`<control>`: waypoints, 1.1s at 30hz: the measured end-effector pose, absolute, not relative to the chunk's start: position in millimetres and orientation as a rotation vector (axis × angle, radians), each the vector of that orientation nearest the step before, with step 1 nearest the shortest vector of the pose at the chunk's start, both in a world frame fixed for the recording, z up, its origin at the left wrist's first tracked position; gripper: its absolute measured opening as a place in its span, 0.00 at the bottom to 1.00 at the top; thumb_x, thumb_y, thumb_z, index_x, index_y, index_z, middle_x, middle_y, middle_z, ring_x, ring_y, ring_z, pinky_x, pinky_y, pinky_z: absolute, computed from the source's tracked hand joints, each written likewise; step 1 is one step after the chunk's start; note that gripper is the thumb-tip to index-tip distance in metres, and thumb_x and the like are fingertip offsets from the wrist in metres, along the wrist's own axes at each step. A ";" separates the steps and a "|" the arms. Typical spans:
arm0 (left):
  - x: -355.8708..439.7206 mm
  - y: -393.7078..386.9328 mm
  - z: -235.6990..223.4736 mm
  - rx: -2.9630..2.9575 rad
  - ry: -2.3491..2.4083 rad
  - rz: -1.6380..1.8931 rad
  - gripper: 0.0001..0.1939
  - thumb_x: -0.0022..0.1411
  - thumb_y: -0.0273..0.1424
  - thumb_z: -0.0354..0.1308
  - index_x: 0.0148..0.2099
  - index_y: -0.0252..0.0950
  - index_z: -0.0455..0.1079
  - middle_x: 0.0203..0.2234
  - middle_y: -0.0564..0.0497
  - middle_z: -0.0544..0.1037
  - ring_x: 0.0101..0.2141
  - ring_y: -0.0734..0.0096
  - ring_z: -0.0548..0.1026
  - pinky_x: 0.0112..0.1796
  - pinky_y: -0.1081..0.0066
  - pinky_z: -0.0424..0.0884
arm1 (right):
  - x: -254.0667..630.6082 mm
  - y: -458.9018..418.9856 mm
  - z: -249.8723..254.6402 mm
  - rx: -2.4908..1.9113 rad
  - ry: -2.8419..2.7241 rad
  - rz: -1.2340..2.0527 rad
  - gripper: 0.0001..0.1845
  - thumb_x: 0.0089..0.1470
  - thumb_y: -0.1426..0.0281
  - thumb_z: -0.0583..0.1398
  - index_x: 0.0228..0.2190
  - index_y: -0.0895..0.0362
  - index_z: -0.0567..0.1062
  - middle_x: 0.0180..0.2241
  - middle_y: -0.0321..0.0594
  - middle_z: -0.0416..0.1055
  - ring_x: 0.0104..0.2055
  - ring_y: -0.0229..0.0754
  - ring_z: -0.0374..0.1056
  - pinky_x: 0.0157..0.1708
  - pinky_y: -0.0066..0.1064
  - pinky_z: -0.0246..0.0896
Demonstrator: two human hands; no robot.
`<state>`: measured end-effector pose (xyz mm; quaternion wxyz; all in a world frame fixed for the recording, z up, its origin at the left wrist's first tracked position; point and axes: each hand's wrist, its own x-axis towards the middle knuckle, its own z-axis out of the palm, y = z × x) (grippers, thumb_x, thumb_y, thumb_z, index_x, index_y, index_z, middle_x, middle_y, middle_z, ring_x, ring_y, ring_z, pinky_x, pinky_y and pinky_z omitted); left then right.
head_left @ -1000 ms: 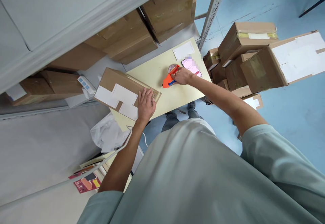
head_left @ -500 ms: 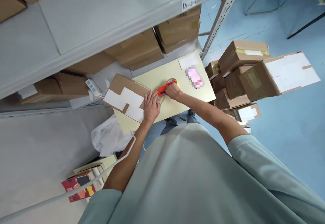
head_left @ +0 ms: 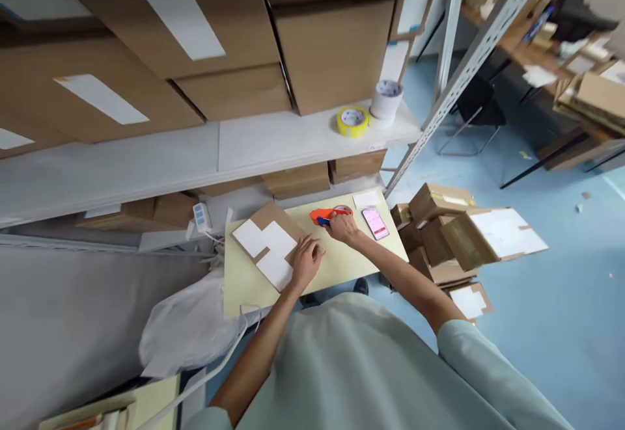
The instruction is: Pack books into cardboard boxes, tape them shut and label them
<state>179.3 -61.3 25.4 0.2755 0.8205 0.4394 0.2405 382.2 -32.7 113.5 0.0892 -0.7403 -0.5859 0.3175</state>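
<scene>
A cardboard box (head_left: 271, 216) with white paper patches lies at an angle on the pale yellow table (head_left: 244, 290). My left hand (head_left: 306, 259) rests at its right end, fingers bent but apart, holding nothing. Just right of it, my right hand (head_left: 342, 227) is wrapped round the handle of an orange tape dispenser (head_left: 321, 214) with blue parts. The dispenser is raised clear of the box, its front pointing left. A phone (head_left: 375, 223) with a pink screen and a white paper slip (head_left: 366, 199) lie near the table's right end.
A grey shelf (head_left: 293, 152) holds large cartons (head_left: 336, 53), a yellow tape roll (head_left: 352, 120) and white rolls (head_left: 387, 98). Stacked boxes (head_left: 452, 238) stand on the floor at right. A power strip (head_left: 201, 217) and plastic bag (head_left: 195, 319) are at left.
The view has tilted up, showing more of the shelf. The tape dispenser in my right hand has come away from the box's end. My left hand's fingers have bent more near the edge.
</scene>
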 end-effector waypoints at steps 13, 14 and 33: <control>198.5 80.7 221.0 2.040 1.147 1.475 0.11 0.75 0.37 0.58 0.46 0.41 0.81 0.45 0.44 0.87 0.50 0.57 0.84 0.57 0.56 0.79 | 365.6 109.5 263.9 -2.006 -2.107 0.085 0.26 0.73 0.72 0.51 0.64 0.75 0.66 0.55 0.70 0.80 0.59 0.63 0.76 0.66 0.48 0.56; 194.9 85.7 230.4 2.046 1.140 1.482 0.11 0.76 0.36 0.57 0.47 0.41 0.81 0.46 0.44 0.87 0.50 0.57 0.84 0.57 0.57 0.79 | 364.3 118.4 266.5 -2.023 -2.097 0.072 0.26 0.72 0.72 0.52 0.64 0.76 0.67 0.55 0.71 0.79 0.60 0.64 0.75 0.68 0.48 0.54; 99.6 108.0 102.3 1.993 1.412 0.752 0.15 0.72 0.39 0.58 0.51 0.39 0.81 0.53 0.39 0.86 0.57 0.49 0.83 0.62 0.53 0.75 | 334.8 -12.4 121.6 -2.214 -1.173 0.363 0.33 0.75 0.55 0.52 0.68 0.66 0.66 0.68 0.70 0.66 0.74 0.62 0.61 0.72 0.52 0.56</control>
